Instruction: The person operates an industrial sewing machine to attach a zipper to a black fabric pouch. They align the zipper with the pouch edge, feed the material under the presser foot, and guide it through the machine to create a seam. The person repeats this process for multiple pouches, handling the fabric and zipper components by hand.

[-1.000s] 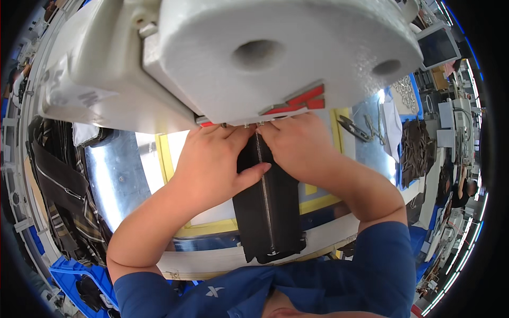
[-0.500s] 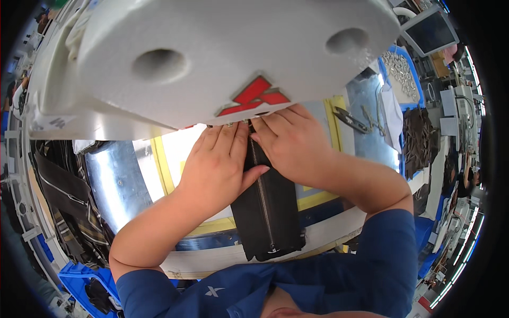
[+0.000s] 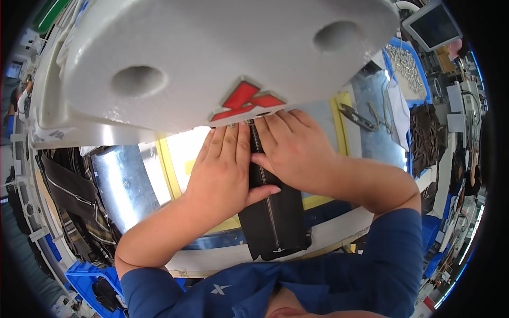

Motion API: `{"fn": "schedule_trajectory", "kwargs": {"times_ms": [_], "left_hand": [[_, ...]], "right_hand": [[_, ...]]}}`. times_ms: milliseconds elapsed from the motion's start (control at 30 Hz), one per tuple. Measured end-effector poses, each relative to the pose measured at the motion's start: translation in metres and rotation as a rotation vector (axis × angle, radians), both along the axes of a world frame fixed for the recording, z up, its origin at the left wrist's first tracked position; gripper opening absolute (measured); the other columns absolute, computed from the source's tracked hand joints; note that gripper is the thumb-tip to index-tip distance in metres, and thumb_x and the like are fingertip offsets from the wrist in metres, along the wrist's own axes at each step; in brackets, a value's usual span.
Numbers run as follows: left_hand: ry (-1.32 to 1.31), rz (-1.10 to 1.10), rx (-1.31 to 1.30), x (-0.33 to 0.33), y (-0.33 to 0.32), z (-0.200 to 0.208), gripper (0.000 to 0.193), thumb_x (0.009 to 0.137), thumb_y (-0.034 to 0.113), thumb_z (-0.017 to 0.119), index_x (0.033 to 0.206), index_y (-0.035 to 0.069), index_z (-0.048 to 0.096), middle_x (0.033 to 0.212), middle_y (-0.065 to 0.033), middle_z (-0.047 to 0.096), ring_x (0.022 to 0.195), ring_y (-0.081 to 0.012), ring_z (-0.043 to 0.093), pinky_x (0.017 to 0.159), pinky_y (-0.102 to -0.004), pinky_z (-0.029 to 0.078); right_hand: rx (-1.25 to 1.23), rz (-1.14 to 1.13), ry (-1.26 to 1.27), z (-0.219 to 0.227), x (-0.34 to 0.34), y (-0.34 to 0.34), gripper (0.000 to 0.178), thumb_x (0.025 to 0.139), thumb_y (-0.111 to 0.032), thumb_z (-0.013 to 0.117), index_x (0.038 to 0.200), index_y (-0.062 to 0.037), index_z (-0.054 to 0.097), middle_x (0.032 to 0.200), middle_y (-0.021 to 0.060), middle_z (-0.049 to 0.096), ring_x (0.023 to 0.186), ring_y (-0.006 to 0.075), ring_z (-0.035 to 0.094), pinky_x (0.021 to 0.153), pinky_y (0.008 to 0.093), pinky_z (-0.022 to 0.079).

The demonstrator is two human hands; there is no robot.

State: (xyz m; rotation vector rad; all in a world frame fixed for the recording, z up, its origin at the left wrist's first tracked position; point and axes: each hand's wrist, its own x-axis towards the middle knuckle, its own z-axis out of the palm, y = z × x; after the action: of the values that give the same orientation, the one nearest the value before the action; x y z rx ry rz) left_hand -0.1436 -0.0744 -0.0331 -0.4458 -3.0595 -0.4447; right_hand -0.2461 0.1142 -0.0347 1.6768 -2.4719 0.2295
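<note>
A black fabric piece (image 3: 278,222) with a metal zipper down its middle lies on a shiny metal worktable (image 3: 124,183) with yellow tape lines. My left hand (image 3: 225,169) lies flat on its left side, fingers together, thumb across the zipper. My right hand (image 3: 297,148) presses flat on its right side. Both sets of fingertips reach under the big white sewing machine head (image 3: 212,58), which hides the far end of the fabric. The near end hangs over the table's front edge.
A blue bin (image 3: 405,63) of small metal parts and a monitor (image 3: 435,26) stand at the upper right. Metal tools (image 3: 358,115) lie on the table to the right. Dark fabric pieces (image 3: 69,196) are heaped at the left, and a blue crate (image 3: 93,281) sits at the lower left.
The view has tilted, so the machine head fills more of the picture. Both hands stay flat on the black zippered piece, which has slid a little further under the machine.
</note>
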Motion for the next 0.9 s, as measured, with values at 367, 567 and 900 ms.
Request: {"fn": "schedule_trajectory", "kwargs": {"times_ms": [367, 567, 900], "left_hand": [[-0.034, 0.040, -0.005, 0.001, 0.004, -0.006, 0.132, 0.078, 0.077, 0.079, 0.155, -0.021, 0.036, 0.151, -0.0406, 0.049, 0.146, -0.0541, 0.047, 0.126, -0.0564, 0.035], [0.006, 0.050, -0.008, -0.001, 0.004, -0.006, 0.130, 0.073, 0.073, 0.084, 0.153, -0.020, 0.039, 0.146, -0.0384, 0.053, 0.140, -0.0528, 0.052, 0.122, -0.0551, 0.040], [0.031, 0.041, 0.014, -0.010, 0.001, -0.002, 0.121, 0.068, 0.067, 0.089, 0.147, -0.017, 0.050, 0.140, -0.0326, 0.059, 0.130, -0.0461, 0.059, 0.115, -0.0507, 0.046]], "right_hand": [[0.028, -0.062, -0.017, 0.001, 0.009, 0.000, 0.069, 0.094, -0.040, 0.073, 0.137, 0.0127, 0.062, 0.135, 0.0290, 0.065, 0.125, 0.0381, 0.065, 0.109, 0.0461, 0.052], [0.005, -0.072, -0.020, 0.001, 0.006, -0.001, 0.069, 0.093, -0.041, 0.074, 0.136, 0.0123, 0.063, 0.132, 0.0273, 0.065, 0.122, 0.0361, 0.064, 0.107, 0.0456, 0.051], [0.004, -0.064, -0.034, 0.003, 0.003, 0.000, 0.071, 0.091, -0.042, 0.074, 0.135, 0.0118, 0.064, 0.128, 0.0231, 0.066, 0.116, 0.0321, 0.064, 0.102, 0.0444, 0.050]]}}
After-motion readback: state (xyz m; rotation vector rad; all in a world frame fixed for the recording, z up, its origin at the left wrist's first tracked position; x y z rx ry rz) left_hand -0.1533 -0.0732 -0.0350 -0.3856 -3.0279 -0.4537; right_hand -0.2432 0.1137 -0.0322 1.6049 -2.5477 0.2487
